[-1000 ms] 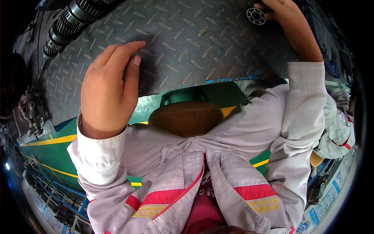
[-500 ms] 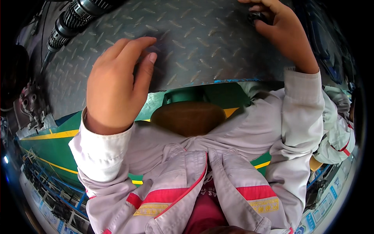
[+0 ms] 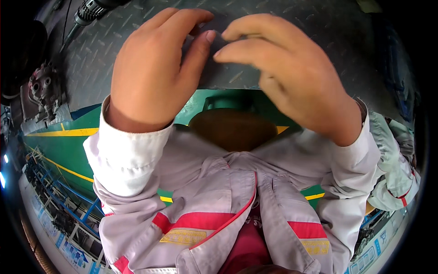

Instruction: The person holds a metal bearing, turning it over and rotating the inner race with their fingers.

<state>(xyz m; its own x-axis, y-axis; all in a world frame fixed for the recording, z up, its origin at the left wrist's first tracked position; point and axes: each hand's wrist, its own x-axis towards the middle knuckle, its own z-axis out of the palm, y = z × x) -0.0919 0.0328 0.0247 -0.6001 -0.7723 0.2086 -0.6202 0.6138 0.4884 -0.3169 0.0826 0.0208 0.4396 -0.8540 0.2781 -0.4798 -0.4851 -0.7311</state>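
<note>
My left hand [image 3: 150, 68] hovers over the near part of the dark metal tread-plate table [image 3: 242, 75]. Its fingers curve forward, the thumb stands apart from the index finger, and nothing shows between them. From the right, my right hand [image 3: 296, 75] reaches in, its foremost fingertips pointing at the left thumb and index finger with a small gap between. Two of its digits are stretched out and apart, others curl under; no object shows in it. Beyond my left hand lies a ridged, geared metal shaft [image 3: 91, 11], partly cut off by the frame edge.
A cast metal part with round holes [image 3: 43, 89] stands at the table's left corner. A brown round stool [image 3: 230, 130] is below the table edge, on a green floor with yellow lines [image 3: 68, 132]. Another person's pale sleeve [image 3: 394, 182] shows at the right.
My right hand has come from the far right of the table, where it held a small black part, to beside my left hand. That part is out of sight. The view has shifted slightly.
</note>
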